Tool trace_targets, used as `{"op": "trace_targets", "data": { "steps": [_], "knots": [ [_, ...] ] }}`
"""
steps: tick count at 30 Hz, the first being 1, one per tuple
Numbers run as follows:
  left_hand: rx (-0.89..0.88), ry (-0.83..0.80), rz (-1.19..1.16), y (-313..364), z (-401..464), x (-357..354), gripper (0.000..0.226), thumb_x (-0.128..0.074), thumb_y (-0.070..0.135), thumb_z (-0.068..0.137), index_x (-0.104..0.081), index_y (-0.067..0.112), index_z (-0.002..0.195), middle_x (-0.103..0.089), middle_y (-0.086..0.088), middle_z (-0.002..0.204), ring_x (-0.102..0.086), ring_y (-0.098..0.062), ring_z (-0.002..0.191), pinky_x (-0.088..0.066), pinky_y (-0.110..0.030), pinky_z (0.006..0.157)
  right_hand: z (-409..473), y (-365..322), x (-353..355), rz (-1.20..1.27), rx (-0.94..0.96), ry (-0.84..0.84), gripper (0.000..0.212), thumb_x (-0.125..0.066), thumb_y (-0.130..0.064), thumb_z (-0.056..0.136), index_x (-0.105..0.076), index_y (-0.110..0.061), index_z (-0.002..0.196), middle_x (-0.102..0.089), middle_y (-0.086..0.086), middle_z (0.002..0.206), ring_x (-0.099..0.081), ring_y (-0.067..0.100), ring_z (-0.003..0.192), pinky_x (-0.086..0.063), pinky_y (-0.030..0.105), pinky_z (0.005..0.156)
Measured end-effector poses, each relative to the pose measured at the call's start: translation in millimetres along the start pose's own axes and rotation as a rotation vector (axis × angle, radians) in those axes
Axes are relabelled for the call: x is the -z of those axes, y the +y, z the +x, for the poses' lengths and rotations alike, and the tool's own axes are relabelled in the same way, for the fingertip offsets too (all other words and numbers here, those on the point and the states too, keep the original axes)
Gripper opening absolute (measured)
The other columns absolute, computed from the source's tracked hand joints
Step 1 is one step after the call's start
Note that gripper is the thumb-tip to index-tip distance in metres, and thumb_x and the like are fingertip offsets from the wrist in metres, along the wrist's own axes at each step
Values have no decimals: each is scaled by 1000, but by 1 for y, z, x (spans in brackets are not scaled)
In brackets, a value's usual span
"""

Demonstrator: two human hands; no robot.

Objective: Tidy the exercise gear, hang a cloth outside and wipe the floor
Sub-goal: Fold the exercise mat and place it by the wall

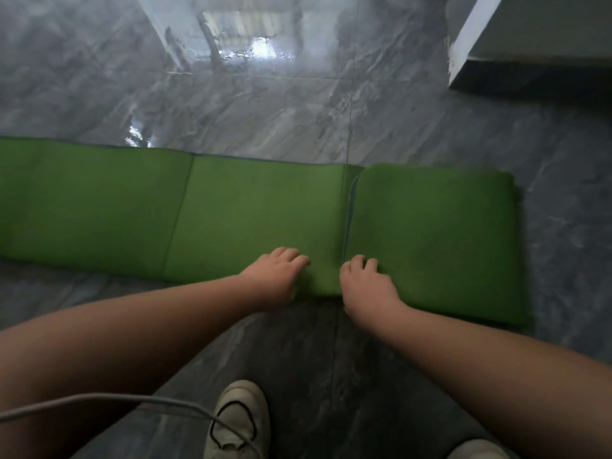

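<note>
From the head view, the green exercise mat (258, 220) lies flat across the grey marble floor (265, 104), running from 9 o'clock to 3 o'clock, with a thicker folded stack (433, 240) already built at its 3 o'clock end. The step in hand looks like folding the next panel over. The left hand (276, 276) rests near the mat's near edge just left of the fold seam, fingers curled down onto the fabric; whether they pinch the edge or only press it I cannot tell. The right hand (366, 286) sits just across the seam on the folded stack, fingers bent and pressing down, apparently holding nothing. To fold cleanly, I would keep the right hand pinning the stack, crease along the seam, and keep the long edges lined up so the stack stays square. Around it: a white cabinet base (470, 44) at 1 o'clock, well apart from the mat; a pale shoe (238, 422) at 6 o'clock; and a grey cable (109, 400) crossing at 7 o'clock, which could snag a foot when stepping.
</note>
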State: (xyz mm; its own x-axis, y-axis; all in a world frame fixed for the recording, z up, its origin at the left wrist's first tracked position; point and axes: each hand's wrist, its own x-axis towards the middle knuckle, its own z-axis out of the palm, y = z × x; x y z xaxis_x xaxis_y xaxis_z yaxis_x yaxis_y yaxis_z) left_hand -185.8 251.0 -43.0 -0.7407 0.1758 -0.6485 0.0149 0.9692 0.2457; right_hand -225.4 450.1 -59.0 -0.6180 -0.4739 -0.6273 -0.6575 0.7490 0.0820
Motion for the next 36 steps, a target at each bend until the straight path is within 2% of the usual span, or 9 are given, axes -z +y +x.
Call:
{"op": "trace_targets", "data": {
  "steps": [5, 15, 18, 21, 23, 26, 30, 34, 36],
  "knots": [
    [1, -55, 112, 24, 5, 2, 100, -59, 54, 89, 9, 23, 156, 14, -5, 164, 14, -28, 151, -6, -60, 119, -8, 16, 0, 29, 87, 121, 51, -54, -22, 92, -42, -2, 138, -51, 15, 133, -55, 31, 110, -53, 40, 77],
    [30, -142, 160, 40, 9, -19, 83, -45, 17, 97, 13, 32, 155, 12, -4, 165, 7, -30, 152, -16, -53, 120, -24, 40, -15, 134, 216, 196, 39, -45, -28, 99, -49, -17, 136, -55, 2, 138, -56, 28, 114, -53, 40, 80],
    [36, -186, 156, 51, 9, -18, 93, -50, 14, 94, 18, 36, 153, 13, -4, 165, 5, -35, 151, -19, -54, 119, -28, 42, -26, 207, 217, 86, 54, -41, -40, 101, -36, -16, 150, -31, 3, 158, -34, 26, 140, -44, 42, 105],
    [-56, -139, 187, 68, 15, -9, 94, -47, 12, 91, 19, 42, 151, 10, -6, 165, -2, -35, 151, -27, -55, 114, -31, 58, -38, 496, 239, 21, 57, -47, -19, 95, -37, -14, 151, -25, 1, 162, -22, 22, 148, -19, 31, 120],
    [-157, -140, 253, 77, 20, -10, 90, -44, 14, 91, 14, 48, 150, 10, -4, 165, -2, -34, 151, -31, -57, 111, -31, 79, -42, 790, 157, 52, 49, -48, 1, 84, -61, -8, 131, -47, 8, 149, -39, 25, 140, -21, 21, 116],
    [-162, -174, 272, 87, 26, -14, 87, -43, 12, 89, 4, 51, 151, 13, -3, 165, -1, -35, 151, -36, -53, 109, -30, 123, -48, 915, -149, 342, 42, -49, 6, 72, -69, -14, 103, -64, 9, 121, -56, 30, 117, -42, 35, 105],
    [-148, -164, 255, 87, 26, -10, 86, -43, 8, 89, -2, 53, 150, 17, -1, 164, -1, -35, 150, -47, -51, 100, -47, 156, -62, 447, -503, 203, 63, -53, -23, 86, -35, -20, 147, -22, 14, 160, -22, 34, 145, -24, 52, 114],
    [-122, -136, 383, 81, 21, -12, 89, -46, 19, 95, 18, 55, 145, 31, -4, 159, 9, -46, 148, -36, -68, 102, -64, 126, -64, 191, 5, 289, 80, -69, -30, 76, -39, -19, 150, -29, 14, 159, -29, 36, 146, -32, 56, 113],
    [-101, -95, 438, 76, 19, -13, 91, -43, 14, 97, 25, 51, 144, 28, -8, 160, -2, -52, 146, -49, -58, 90, -63, 90, -52, 173, 233, 225, 81, -65, -42, 85, -28, -23, 154, -20, 7, 163, -22, 32, 149, -29, 55, 115]
  ]
}}
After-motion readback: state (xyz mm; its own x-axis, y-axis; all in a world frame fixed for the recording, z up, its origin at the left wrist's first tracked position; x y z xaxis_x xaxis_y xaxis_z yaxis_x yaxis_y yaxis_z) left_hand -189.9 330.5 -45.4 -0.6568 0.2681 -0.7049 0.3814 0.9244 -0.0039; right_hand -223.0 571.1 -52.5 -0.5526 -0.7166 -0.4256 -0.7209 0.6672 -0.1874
